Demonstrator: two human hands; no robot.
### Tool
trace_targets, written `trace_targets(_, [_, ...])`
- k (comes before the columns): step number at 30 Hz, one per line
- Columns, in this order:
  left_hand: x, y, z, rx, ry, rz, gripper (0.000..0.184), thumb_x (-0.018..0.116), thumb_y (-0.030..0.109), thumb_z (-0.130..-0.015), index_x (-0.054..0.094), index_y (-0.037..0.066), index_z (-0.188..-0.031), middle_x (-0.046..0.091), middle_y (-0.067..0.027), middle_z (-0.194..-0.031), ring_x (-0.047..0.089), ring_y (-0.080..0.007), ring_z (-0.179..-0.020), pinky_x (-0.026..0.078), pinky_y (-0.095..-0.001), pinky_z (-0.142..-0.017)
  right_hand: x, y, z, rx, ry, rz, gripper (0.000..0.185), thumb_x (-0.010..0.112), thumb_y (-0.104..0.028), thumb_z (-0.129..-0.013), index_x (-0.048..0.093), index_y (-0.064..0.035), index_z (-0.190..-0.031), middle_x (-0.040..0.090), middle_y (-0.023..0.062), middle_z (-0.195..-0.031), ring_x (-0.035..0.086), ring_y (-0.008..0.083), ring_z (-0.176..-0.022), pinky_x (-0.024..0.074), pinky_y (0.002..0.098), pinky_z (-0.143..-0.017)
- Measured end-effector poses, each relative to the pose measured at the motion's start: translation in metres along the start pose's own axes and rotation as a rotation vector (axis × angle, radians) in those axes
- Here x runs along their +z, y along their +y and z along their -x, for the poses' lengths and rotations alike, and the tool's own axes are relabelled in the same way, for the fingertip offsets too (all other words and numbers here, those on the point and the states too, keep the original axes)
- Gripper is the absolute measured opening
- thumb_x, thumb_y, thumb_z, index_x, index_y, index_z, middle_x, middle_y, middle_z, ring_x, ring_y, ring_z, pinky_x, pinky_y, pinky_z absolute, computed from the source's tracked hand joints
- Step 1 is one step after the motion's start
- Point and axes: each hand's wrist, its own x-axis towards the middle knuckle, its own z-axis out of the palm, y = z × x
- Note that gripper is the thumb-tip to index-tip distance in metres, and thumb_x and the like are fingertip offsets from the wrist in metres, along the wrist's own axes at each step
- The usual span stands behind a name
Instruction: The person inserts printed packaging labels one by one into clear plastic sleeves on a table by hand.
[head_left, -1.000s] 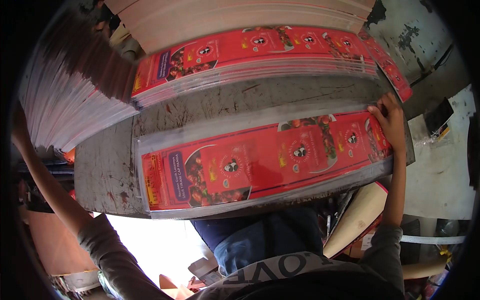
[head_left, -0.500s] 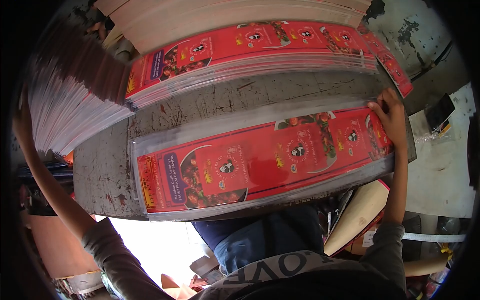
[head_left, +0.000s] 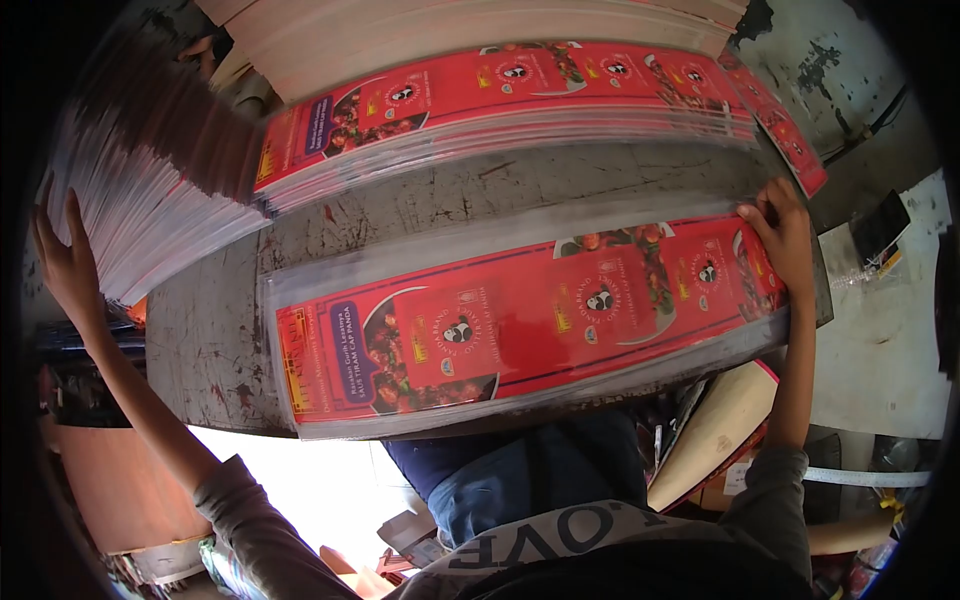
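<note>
In the head view, my left hand is raised at the far left with its fingers apart, beside a tall leaning stack of sheets seen edge-on. Nothing shows in that hand. In front of me lies a long red printed banner in clear plastic, on top of several plastic layers. My right hand is at the banner's upper right corner, thumb and fingers curled closed on the plastic edge. Behind it, a second stack of red banners runs along the back of the worn grey table.
Large pale boards rise behind the back stack. Another red printed strip hangs over the table's right end. At lower right stands a curved tan board. A brown rounded object is below the table at left.
My left hand has moved right and come further into view, with its fingers spreading beside the tall stack. My right hand and the front banner have barely moved.
</note>
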Motion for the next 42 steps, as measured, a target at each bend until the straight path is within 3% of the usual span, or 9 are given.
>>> trace_targets(10, [-0.074,0.094,0.019,-0.331,-0.042,0.406,0.046,0.042,0.029,-0.095,0.043,-0.002,-0.129,0.046,-0.0126,-0.132,0.044,-0.0221,-0.121,0.035,-0.0338,-0.101,-0.002,-0.001,-0.001,0.008,-0.019,0.025,0.033,0.069,-0.017,-0.074,0.042,0.0017,-0.07,0.036,0.01,-0.066,0.037,0.023,-0.06,0.0315,0.034,-0.055])
trace_targets(14, [-0.115,0.195,0.059,-0.354,0.03,0.657,0.053,0.032,0.04,-0.095,0.036,-0.003,-0.126,0.039,-0.0205,-0.135,0.036,-0.0349,-0.127,0.03,-0.0508,-0.103,-0.004,-0.003,0.0,0.036,-0.042,0.04,0.029,0.067,-0.015,-0.075,0.044,0.0021,-0.072,0.038,0.0109,-0.068,0.038,0.024,-0.061,0.0321,0.034,-0.056])
trace_targets(21, [-0.113,0.238,0.104,-0.348,-0.625,0.766,0.047,0.043,0.04,-0.091,0.051,0.002,-0.118,0.046,-0.0159,-0.131,0.047,-0.0343,-0.117,0.036,-0.0465,-0.098,-0.003,0.012,0.001,-0.075,-0.009,-0.002,0.027,0.053,-0.021,-0.087,0.047,0.003,-0.076,0.044,0.0149,-0.075,0.047,0.0278,-0.068,0.0363,0.0371,-0.062])
trace_targets(24, [-0.11,0.233,0.104,-0.363,-0.917,0.83,0.037,0.047,0.029,-0.091,0.054,0.001,-0.114,0.054,-0.0151,-0.118,0.059,-0.028,-0.09,0.047,-0.0387,-0.08,-0.006,0.014,0.012,0.083,-0.091,0.069,0.036,0.043,-0.034,-0.091,0.052,0.0015,-0.089,0.051,0.0168,-0.089,0.052,0.0315,-0.084,0.0387,0.0384,-0.074])
trace_targets(28, [-0.108,0.236,0.106,-0.313,-0.806,0.753,0.028,0.058,0.012,-0.084,0.057,0.001,-0.11,0.056,-0.0127,-0.104,0.058,-0.0243,-0.081,0.047,-0.0356,-0.075,-0.019,-0.05,0.025,-0.066,0.467,0.083,0.069,0.033,-0.058,-0.089,0.042,-0.0006,-0.126,0.034,0.0197,-0.138,0.031,0.0348,-0.128,0.0232,0.0419,-0.104])
trace_targets(32, [-0.11,0.24,0.11,-0.428,-0.706,0.788,0.027,0.062,0.008,-0.078,0.059,0.004,-0.105,0.057,-0.0116,-0.103,0.058,-0.0285,-0.089,0.047,-0.0363,-0.075,0.021,-0.094,0.074,-0.384,1.043,-0.123,0.074,0.027,-0.064,-0.087,0.043,-0.0041,-0.128,0.026,0.0176,-0.143,0.022,0.029,-0.135,0.017,0.0546,-0.106])
trace_targets(34, [-0.11,0.241,0.109,-0.449,-0.702,0.816,0.024,0.061,0.007,-0.078,0.058,0.003,-0.102,0.056,-0.0119,-0.102,0.058,-0.028,-0.089,0.047,-0.0357,-0.075,0.047,-0.113,0.083,-0.654,0.987,-0.134,0.081,0.027,-0.071,-0.082,0.046,-0.0056,-0.126,0.028,0.018,-0.143,0.023,0.0309,-0.134,0.017,0.0591,-0.103])
trace_targets(36, [-0.109,0.241,0.109,-0.482,-0.689,0.88,0.018,0.059,0.004,-0.079,0.057,0.002,-0.097,0.056,-0.0126,-0.1,0.058,-0.0268,-0.088,0.047,-0.0346,-0.074,0.018,-0.156,0.092,-0.297,-0.254,0.084,0.076,0.03,-0.073,-0.079,0.048,-0.0172,-0.128,0.036,0.0199,-0.137,0.031,0.0326,-0.13,0.0216,0.0573,-0.101])
trace_targets(42, [-0.111,0.243,0.107,-0.52,-0.706,0.933,0.019,0.057,0.004,-0.081,0.054,0.001,-0.099,0.056,-0.0129,-0.101,0.058,-0.0272,-0.089,0.046,-0.0344,-0.077,0.029,-0.172,0.083,-0.409,-0.229,0.16,0.078,0.026,-0.076,-0.076,0.048,-0.0228,-0.128,0.041,0.0168,-0.134,0.038,0.0323,-0.125,0.0235,0.0575,-0.1])
